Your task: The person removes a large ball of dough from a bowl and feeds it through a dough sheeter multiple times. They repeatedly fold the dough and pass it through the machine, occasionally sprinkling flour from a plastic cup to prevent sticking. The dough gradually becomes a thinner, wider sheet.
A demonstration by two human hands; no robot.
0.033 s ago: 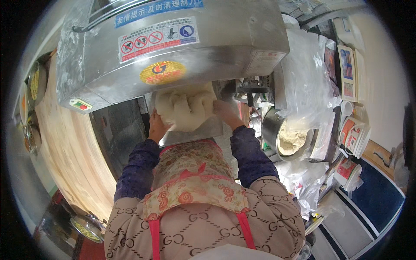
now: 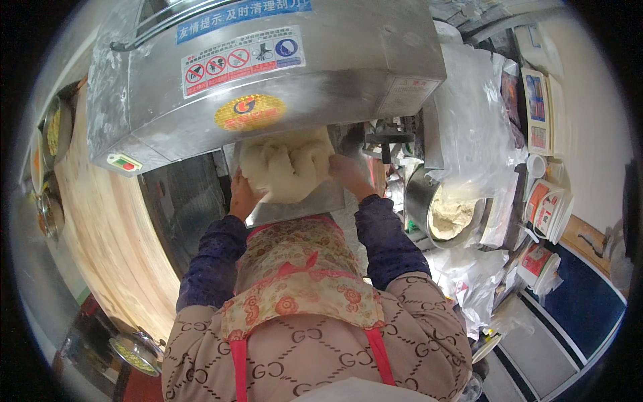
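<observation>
A thick, folded sheet of pale dough (image 2: 284, 171) lies on a metal tray (image 2: 288, 213) below the front of a large steel dough machine (image 2: 335, 84). Its far end runs in beneath the machine's housing. At the dough's left edge, my left hand (image 2: 244, 195) grips it, thumb up along the side. My right hand (image 2: 348, 175) is closed at the right edge, with its fingertips partly hidden. Both forearms wear dark blue sleeve covers, and a flowered apron (image 2: 295, 258) comes close to the tray's near edge.
A wooden worktop (image 2: 110, 228) stretches along the left. On the right stand a metal bowl of flour-like powder (image 2: 450, 213), a black handwheel (image 2: 390, 139), plastic sheeting (image 2: 469, 114) and white tubs (image 2: 550, 211). Metal bowls of food (image 2: 59, 130) line the far left.
</observation>
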